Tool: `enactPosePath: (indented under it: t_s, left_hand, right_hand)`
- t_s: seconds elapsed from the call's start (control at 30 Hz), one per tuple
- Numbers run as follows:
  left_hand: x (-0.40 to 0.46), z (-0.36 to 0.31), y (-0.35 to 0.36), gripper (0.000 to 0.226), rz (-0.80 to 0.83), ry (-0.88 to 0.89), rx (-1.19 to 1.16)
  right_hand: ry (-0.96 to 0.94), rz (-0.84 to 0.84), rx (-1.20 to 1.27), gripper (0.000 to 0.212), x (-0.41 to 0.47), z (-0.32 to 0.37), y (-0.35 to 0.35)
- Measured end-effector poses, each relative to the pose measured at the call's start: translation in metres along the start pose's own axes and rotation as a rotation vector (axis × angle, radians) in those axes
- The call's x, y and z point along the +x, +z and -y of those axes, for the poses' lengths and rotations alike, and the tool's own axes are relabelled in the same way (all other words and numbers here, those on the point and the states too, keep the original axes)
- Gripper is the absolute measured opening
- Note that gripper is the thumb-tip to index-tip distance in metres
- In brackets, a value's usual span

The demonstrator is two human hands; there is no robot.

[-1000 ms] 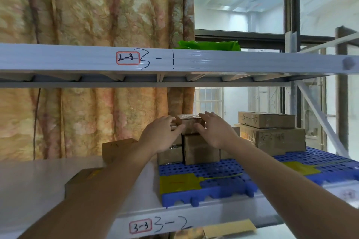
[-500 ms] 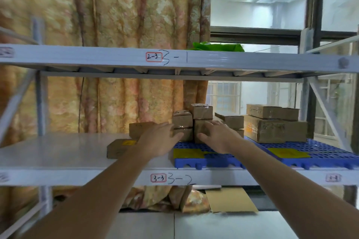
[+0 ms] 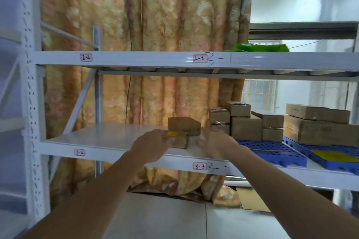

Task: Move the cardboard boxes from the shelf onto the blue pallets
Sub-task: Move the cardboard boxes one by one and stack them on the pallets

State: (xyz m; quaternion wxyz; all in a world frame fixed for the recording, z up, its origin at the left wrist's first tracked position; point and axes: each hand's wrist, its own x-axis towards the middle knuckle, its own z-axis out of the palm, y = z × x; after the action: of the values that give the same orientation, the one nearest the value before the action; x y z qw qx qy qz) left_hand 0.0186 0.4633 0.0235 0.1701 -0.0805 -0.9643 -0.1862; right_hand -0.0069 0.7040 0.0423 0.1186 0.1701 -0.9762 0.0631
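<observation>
Two cardboard boxes lie on the bare white shelf [image 3: 108, 137]: a flat one with a yellow label [image 3: 177, 138] near the front and a thicker one [image 3: 184, 125] behind it. My left hand [image 3: 150, 146] covers the flat box's left end, fingers relaxed. My right hand [image 3: 214, 144] hovers just right of that box with spread fingers, holding nothing. Two blue pallets [image 3: 275, 151] [image 3: 330, 159] sit to the right. Several stacked boxes [image 3: 245, 128] stand on the nearer one, and bigger boxes [image 3: 318, 132] on the farther one.
A second white shelf [image 3: 136, 58] runs above, with a green bag [image 3: 261, 47] on it. A floral curtain [image 3: 145, 15] hangs behind the rack. The perforated upright post [image 3: 30, 103] stands at the left. Flat cardboard [image 3: 252, 200] lies on the floor below.
Both hands let go of the small box on the pallet stack and swung left to the flat box on the bare shelf. The view pulled back and turned left.
</observation>
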Motion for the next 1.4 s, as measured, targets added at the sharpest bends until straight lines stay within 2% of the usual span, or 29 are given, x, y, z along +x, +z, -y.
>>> enactPosePath:
  t_s: [0.2, 0.47, 0.7, 0.83, 0.93, 1.07, 1.13, 1.27, 1.33, 1.4]
  left_hand:
    - [0.016, 0.065, -0.004, 0.077, -0.004, -0.073, -0.019]
    - [0.059, 0.121, 0.007, 0.080, 0.132, -0.046, -0.124]
    - [0.096, 0.125, 0.035, 0.078, 0.198, -0.064, -0.236]
    - [0.114, 0.114, 0.048, 0.065, 0.174, -0.035, -0.243]
    - [0.121, 0.110, 0.056, 0.067, 0.137, -0.020, -0.146]
    - [0.126, 0.106, 0.055, 0.070, 0.140, -0.042, -0.133]
    - [0.126, 0.105, 0.052, 0.069, 0.156, -0.047, -0.264]
    - [0.123, 0.094, 0.042, 0.058, 0.141, -0.108, -0.823]
    - [0.121, 0.086, 0.036, 0.043, 0.139, -0.165, -1.081]
    - [0.116, 0.079, 0.027, 0.034, 0.173, -0.226, -1.219]
  right_hand:
    - [0.067, 0.013, 0.051, 0.072, 0.038, 0.046, 0.020]
    - [0.214, -0.041, 0.195, 0.072, 0.081, 0.072, 0.054]
    - [0.363, -0.107, 0.435, 0.061, 0.084, 0.075, 0.070]
    - [0.437, -0.067, 0.476, 0.084, 0.085, 0.071, 0.075]
    - [0.410, -0.001, 0.412, 0.060, 0.077, 0.084, 0.065]
    - [0.376, -0.067, 0.494, 0.050, 0.077, 0.086, 0.065]
    - [0.382, -0.162, 0.604, 0.050, 0.080, 0.083, 0.067]
    - [0.429, -0.318, 0.771, 0.065, 0.087, 0.083, 0.062]
    - [0.492, -0.402, 0.918, 0.053, 0.093, 0.080, 0.061]
    - [0.570, -0.457, 1.145, 0.036, 0.096, 0.076, 0.057]
